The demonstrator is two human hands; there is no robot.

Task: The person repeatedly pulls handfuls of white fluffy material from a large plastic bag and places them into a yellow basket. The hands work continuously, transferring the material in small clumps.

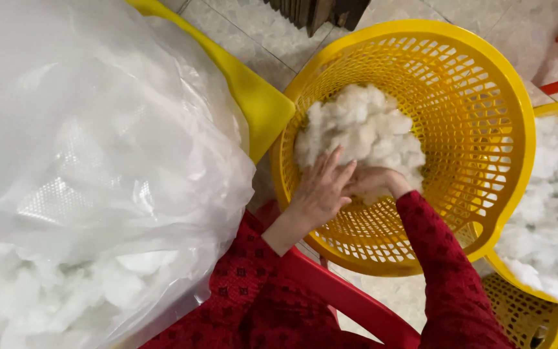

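A round yellow plastic basket [485,110] with a lattice wall stands on the floor in front of me. A clump of white fluffy stuffing [363,126] lies inside it. My left hand [321,187] rests flat on the near side of the clump, fingers spread. Beside it, my right hand [372,183] is curled into the lower edge of the stuffing, its fingers partly buried. Both arms wear red patterned sleeves.
A big clear plastic bag [98,161] full of white stuffing fills the left side, on a yellow chair [253,97]. A second yellow basket [550,213] heaped with stuffing stands at the right. A red plastic seat edge [350,300] lies below my arms. Tiled floor [247,32] behind.
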